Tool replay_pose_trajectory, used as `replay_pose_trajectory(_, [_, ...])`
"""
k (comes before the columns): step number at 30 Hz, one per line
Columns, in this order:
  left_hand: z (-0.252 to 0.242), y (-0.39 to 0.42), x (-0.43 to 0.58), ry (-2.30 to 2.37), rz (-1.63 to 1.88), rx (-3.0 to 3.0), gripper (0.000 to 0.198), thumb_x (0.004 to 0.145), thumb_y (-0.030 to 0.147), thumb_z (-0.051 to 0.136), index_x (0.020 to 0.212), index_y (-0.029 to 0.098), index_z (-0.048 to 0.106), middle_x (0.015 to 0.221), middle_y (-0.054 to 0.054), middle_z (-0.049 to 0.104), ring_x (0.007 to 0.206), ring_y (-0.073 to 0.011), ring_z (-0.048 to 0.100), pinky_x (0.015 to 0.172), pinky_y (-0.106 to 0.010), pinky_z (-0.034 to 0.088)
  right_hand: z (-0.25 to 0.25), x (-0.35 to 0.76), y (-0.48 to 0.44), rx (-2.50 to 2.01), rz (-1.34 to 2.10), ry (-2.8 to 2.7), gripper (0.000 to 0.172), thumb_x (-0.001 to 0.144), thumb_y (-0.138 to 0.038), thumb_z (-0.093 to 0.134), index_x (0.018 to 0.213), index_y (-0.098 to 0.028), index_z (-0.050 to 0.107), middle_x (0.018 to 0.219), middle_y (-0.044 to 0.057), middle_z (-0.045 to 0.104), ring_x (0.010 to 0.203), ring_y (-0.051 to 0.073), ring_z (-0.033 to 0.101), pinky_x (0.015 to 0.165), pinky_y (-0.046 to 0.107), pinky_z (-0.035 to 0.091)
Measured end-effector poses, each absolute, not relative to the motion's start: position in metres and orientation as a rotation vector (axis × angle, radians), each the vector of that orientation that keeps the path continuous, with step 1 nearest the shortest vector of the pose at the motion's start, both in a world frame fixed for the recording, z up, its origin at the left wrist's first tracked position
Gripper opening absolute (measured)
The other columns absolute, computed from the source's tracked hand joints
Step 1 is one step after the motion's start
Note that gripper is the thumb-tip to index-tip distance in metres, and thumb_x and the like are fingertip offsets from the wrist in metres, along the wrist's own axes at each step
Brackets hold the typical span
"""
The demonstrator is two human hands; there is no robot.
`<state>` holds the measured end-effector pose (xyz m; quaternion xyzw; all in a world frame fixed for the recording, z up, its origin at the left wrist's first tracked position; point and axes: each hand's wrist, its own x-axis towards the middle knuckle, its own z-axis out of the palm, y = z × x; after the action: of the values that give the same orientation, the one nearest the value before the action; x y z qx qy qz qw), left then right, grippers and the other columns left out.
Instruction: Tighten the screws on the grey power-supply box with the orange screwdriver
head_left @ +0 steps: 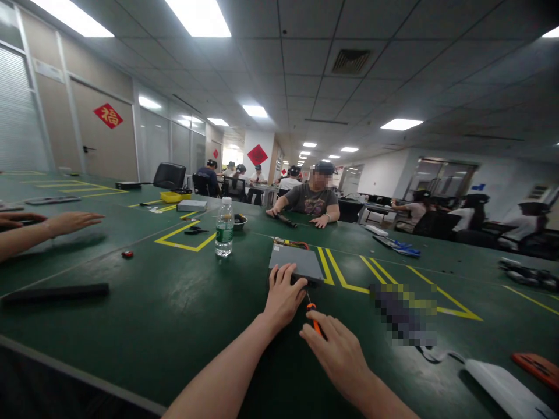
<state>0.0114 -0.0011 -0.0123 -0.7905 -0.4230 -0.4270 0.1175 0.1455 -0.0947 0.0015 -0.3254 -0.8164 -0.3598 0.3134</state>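
Note:
A flat grey metal box (pixel 296 262) lies on the green table (pixel 174 302) in front of me. My left hand (pixel 283 294) rests on its near edge with the fingers laid over the top, holding it still. My right hand (pixel 338 349) is closed round an orange-handled screwdriver (pixel 313 317); its tip points at the near side of the box. A bundle of coloured wires (pixel 290 242) lies just behind the box.
A water bottle (pixel 224 227) stands left of the box, a dark bowl (pixel 239 220) behind it. A black bar (pixel 56 291) lies at left, a white device (pixel 502 387) at right. Another person's hands (pixel 65 222) rest at far left; a seated person (pixel 314 201) faces me.

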Motion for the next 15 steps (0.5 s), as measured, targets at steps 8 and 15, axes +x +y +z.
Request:
replay_pose_trajectory(8, [-0.010,-0.001,0.012,-1.289,-1.152,-2.316,0.014,0.084,0.029,0.047,0.095,0.030,0.056,0.128,-0.001,0.043,0.123,-0.0200,0.033,0.106,-0.047,0.020,0.010,0.151,-0.107,-0.944,-0.525,-2.301,0.032,0.086,-0.025,0.039,0.115,-0.015,0.047,0.118,0.015,0.050,0.102,0.018,0.054,0.076,0.027,0.049])
replay_pose_trajectory(15, [-0.007,-0.002,0.008,-1.324,-1.175,-2.348,0.042,0.081,0.021,0.047,0.122,0.024,0.038,0.127,-0.003,0.048,0.122,-0.0174,0.035,0.108,-0.041,0.019,0.006,0.157,-0.098,-0.792,-0.755,-2.187,0.019,0.083,-0.025,0.050,0.099,-0.016,0.052,0.101,0.014,0.059,0.083,0.017,0.058,0.067,0.028,0.048])
